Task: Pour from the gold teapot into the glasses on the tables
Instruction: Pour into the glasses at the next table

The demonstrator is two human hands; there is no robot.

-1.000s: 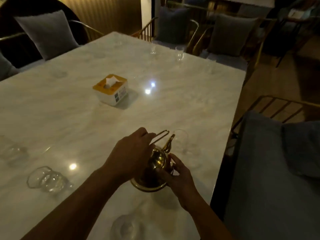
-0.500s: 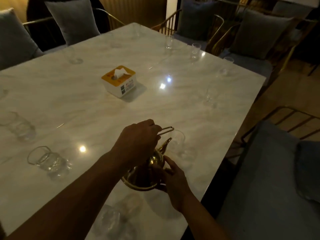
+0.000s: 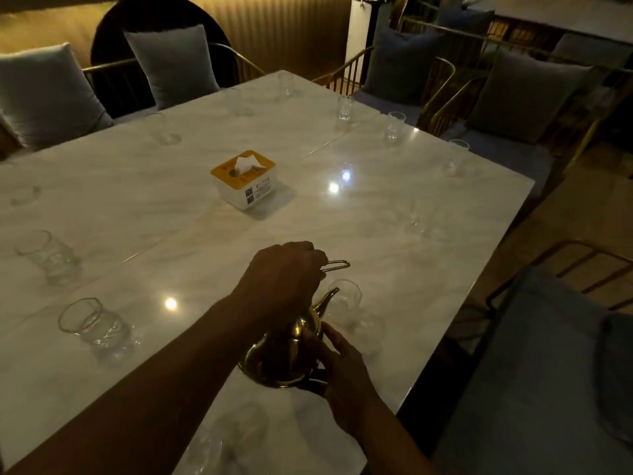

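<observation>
1. The gold metal teapot (image 3: 286, 351) was held over the near right part of the white marble surface (image 3: 394, 269), tilted with its spout toward 1 o'clock.
2. The spout tip sat at the rim of a clear drinking glass (image 3: 347, 299) standing just beyond the teapot at 1 o'clock. Whether liquid flowed could not be told in the dim light.
3. The left hand (image 3: 282, 281) was above the teapot, its grip clamped on the thin wire handle (image 3: 337, 265), whose loop end stuck out past the knuckles toward 2 o'clock.
4. The right hand (image 3: 342, 366) was at the teapot's 4 o'clock side, its grip curled round the lower body and base.
5. A white tissue box with a yellow top (image 3: 245, 180) stood well apart from the teapot at 11 o'clock, near the middle of the surface.
6. Two more clear glasses (image 3: 97, 325) (image 3: 48, 253) stood at 9 and 10 o'clock, near the left edge.
7. Another glass (image 3: 416, 219) stood at 1 o'clock, beyond the one at the spout.
8. Grey cushions (image 3: 171, 63) rested on gold-framed chairs along the far side.
</observation>
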